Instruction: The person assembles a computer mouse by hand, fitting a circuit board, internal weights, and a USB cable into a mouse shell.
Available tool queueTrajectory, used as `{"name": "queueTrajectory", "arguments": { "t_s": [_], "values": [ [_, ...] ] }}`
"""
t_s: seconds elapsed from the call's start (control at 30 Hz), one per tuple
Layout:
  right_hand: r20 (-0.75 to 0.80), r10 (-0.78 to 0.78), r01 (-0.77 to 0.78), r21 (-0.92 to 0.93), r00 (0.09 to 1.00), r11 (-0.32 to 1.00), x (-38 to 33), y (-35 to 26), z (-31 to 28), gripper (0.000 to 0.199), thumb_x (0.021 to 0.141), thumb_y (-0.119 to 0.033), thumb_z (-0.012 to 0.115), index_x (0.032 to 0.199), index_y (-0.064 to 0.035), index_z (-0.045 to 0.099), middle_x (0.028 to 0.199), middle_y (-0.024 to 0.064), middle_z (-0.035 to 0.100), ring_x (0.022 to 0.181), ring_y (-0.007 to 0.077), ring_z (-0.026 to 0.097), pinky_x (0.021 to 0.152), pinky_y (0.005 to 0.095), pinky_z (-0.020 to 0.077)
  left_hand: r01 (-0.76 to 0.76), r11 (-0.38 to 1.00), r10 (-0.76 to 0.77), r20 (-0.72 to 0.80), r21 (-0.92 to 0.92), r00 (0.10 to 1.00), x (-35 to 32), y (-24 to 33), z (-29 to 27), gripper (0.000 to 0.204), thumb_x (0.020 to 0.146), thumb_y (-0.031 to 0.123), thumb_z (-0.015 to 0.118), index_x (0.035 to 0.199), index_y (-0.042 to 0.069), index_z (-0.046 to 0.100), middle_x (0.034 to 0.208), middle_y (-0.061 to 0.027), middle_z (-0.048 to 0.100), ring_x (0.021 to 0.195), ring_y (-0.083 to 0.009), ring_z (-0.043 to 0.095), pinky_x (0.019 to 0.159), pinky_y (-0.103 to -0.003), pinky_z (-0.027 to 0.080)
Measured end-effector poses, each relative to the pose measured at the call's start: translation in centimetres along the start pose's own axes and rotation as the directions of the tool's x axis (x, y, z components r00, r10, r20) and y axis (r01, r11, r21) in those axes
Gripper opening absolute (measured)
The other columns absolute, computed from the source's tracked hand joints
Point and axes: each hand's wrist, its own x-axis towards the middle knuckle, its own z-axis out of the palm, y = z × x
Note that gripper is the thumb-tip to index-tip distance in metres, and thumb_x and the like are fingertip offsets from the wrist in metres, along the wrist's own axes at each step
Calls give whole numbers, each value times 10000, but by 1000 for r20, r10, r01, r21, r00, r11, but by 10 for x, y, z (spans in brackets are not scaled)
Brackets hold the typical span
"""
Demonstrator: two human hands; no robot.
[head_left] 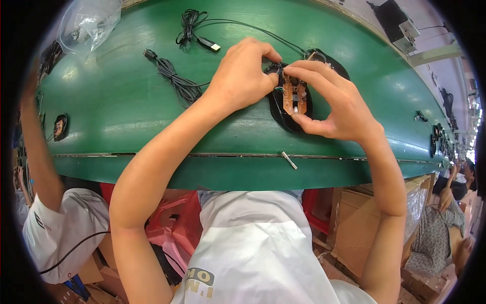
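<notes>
An opened black computer mouse (286,119) lies on the green table in front of me, its top cover off. Inside it shows a brown circuit board (288,103) with small parts and thin wires on its left side. My left hand (244,71) is closed, thumb and forefinger pinching the far left end of the mouse where its cable enters; the fingertips partly hide that spot. Around the right side curves my right hand (338,97), thumb at the board's near end and forefinger at its far end. A bundled black cable (177,81) lies left of my left wrist.
Behind my right hand is a second opened mouse (329,60), its cable leading to a bundle (190,24) with a USB plug. A small metal rod (289,160) lies near the table edge. A clear plastic bag (88,25) sits far left. People work at both sides.
</notes>
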Motion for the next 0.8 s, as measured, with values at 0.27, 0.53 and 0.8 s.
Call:
{"name": "queueTrajectory", "arguments": {
  "t_s": [0.27,0.53,0.8],
  "values": [
    [-12,-48,49,108,999,993,0,12,-2,581,679,-81,800,1238,-62,646,1207,69,690,966,243,676,851,332,549,-21,999,20,-20,-44,1000,-1,-1,6,235,790,22,700,1020,-10,738,1114,-86,645,605,-103,557,573,-258,482],
    [-1,-38,38,192,999,981,1,20,-7,597,665,-23,786,1245,-11,644,1267,118,688,1117,263,665,971,362,544,-43,994,41,-27,-104,999,-2,1,6,250,760,61,682,989,-11,752,1058,-157,673,825,-295,646,780,-374,543],
    [-20,-66,69,236,998,969,2,22,-1,560,673,-62,809,1212,-31,660,1211,68,709,994,242,687,888,337,550,-154,985,151,-53,-75,987,-4,-4,13,242,783,-15,627,988,-4,753,1110,-115,661,663,-192,569,641,-308,493]
  ]
}}
